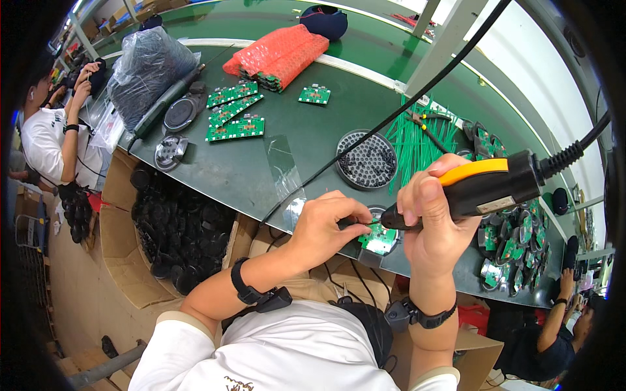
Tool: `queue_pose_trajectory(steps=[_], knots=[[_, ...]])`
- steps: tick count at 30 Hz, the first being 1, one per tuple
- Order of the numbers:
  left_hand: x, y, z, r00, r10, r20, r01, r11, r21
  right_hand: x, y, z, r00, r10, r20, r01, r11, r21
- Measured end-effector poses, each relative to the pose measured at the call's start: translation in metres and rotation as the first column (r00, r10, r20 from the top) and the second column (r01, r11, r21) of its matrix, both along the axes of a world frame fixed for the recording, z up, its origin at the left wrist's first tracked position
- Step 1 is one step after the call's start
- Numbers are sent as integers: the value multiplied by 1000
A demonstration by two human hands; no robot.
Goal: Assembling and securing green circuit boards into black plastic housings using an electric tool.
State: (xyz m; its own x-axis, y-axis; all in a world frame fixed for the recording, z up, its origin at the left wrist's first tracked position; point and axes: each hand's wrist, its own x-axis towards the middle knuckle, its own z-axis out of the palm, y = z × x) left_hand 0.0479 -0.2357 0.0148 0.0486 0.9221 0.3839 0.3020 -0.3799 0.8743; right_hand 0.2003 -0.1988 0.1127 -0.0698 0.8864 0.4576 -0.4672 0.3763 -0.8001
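On the green bench point(306, 140), right hand point(433, 225) grips an electric screwdriver point(486, 186); left hand point(326, 228) seemingly pinches a circuit board point(380, 240).

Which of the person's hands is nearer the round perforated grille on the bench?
Right. The right hand, gripping the electric screwdriver, sits just right of the grille; the left hand lies farther, below it.
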Motion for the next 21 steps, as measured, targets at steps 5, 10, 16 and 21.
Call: queue_pose_trajectory(steps=[5, 10, 16, 21], knots=[[0, -16, 0, 983, -1, -185, 44, 973, 225, 7, 3, -3, 989, -100, 112, 98, 995, 24], [8, -38, -1, 898, 60, -435, 63, 963, 262, 6, 4, -13, 981, -130, 141, 134, 991, -13], [9, -36, -3, 909, 62, -411, 55, 962, 267, 6, 4, -18, 978, -144, 152, 145, 989, 2], [9, -36, -3, 914, 59, -402, 54, 963, 264, 8, 6, -23, 962, -183, 201, 182, 983, 25]])
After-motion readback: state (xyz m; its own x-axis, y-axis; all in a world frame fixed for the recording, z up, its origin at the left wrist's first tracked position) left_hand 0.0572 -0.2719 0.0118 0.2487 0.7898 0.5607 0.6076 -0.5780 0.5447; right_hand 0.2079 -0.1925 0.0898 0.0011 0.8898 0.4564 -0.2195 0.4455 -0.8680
